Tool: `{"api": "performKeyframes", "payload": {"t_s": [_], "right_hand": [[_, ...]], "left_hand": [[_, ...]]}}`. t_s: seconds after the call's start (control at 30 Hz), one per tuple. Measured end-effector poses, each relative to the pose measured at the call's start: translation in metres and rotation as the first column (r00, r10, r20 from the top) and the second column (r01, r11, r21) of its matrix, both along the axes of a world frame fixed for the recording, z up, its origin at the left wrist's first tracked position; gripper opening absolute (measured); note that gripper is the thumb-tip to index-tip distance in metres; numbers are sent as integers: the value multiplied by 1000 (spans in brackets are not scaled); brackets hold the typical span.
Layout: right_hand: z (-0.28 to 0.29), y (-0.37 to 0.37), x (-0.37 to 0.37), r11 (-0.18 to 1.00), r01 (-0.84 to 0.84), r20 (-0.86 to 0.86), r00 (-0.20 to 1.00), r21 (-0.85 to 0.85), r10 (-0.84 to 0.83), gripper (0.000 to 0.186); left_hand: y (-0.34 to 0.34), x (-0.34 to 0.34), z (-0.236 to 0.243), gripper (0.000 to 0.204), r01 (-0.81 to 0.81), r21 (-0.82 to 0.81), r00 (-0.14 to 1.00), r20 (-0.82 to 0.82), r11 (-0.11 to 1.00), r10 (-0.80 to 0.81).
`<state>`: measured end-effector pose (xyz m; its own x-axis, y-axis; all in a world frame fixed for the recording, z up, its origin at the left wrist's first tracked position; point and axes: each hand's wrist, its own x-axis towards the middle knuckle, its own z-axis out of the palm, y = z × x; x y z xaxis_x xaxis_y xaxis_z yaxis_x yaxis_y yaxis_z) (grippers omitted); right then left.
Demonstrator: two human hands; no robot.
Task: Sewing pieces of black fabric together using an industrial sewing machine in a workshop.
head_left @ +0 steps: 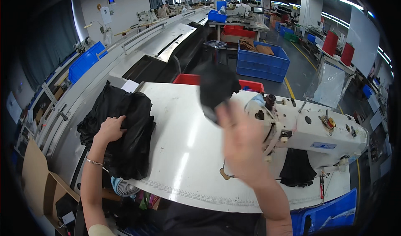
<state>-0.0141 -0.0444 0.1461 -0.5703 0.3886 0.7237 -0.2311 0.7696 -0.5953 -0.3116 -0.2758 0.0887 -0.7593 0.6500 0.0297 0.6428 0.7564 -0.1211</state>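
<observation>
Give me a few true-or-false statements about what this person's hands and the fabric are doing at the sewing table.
1. The left hand rests on a pile of black fabric. True.
2. The right hand lies flat on the table. False: it is raised and blurred, holding up a black fabric piece.
3. The sewing machine is white. True.
4. The big bin beyond the table is green. False: it is blue.

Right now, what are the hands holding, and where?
Right hand, blurred, lifts a black fabric piece by its lower edge. Left hand rests on the black fabric pile; no clear grip.
</observation>
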Motion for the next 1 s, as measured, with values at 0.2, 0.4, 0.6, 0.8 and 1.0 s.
{"api": "performKeyframes", "payload": {"t_s": [0.2, 0.4, 0.6, 0.8, 1.0], "right_hand": [[-168, -50, 70, 805, -423, 607, 788, 416, 101, 47], [-171, -93, 74, 670, -342, 554, 823, 659, -126, 40], [-157, -101, 67, 760, -413, 498, 856, 501, 137, 41], [-143, -19, 99, 612, -267, 298, 953, 744, 54, 39], [-175, 6, 35, 527, -240, 278, 960, 815, 6, 41]], "left_hand": [[122, 128, 24, 6, 487, 525, 808, 32, 698, -588], [151, 252, -85, 43, 755, 167, 615, 155, 634, -773], [135, 220, -89, 31, 592, 420, 649, 256, 688, -716], [98, 191, -69, 26, -107, 672, 450, 690, 733, -567], [103, 214, -29, 27, 414, 476, 838, 133, 776, -529]]}}
